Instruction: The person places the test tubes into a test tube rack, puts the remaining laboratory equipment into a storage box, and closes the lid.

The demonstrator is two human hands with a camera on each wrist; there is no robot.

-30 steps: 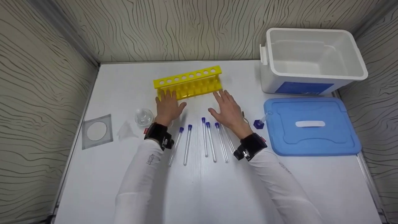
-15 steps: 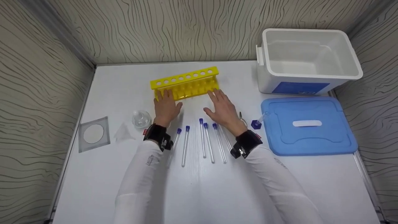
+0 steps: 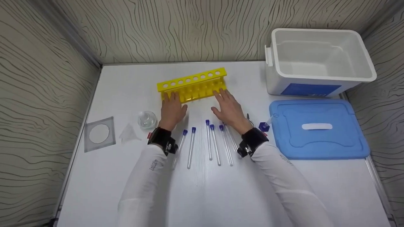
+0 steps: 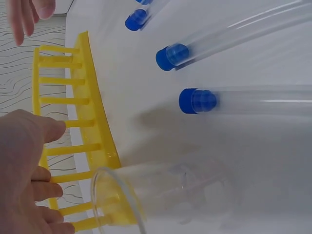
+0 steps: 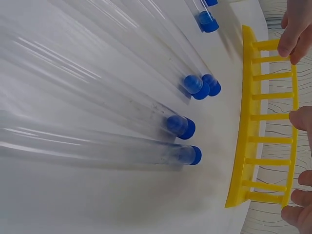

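Observation:
A yellow test-tube rack (image 3: 192,84) stands with empty holes at the middle of the white table. My left hand (image 3: 171,107) lies flat with straight fingers, its fingertips at the rack's left front base. My right hand (image 3: 228,105) lies the same way at the rack's right front base. Several clear test tubes with blue caps (image 3: 209,138) lie side by side between my wrists. The left wrist view shows the rack (image 4: 92,122), two capped tubes (image 4: 229,100) and my left hand (image 4: 24,170). In the right wrist view the tubes (image 5: 180,126) lie before the rack (image 5: 253,126).
An open white cooler box (image 3: 318,60) stands at the back right, its blue lid (image 3: 318,129) flat in front of it. A round glass flask (image 3: 147,119), a clear funnel (image 3: 128,132) and a filter-paper square (image 3: 98,134) lie to the left. Patterned walls enclose the table.
Both hands have edged slightly forward against the rack's front base, the right one a bit leftward. The rack and tubes lie where they were.

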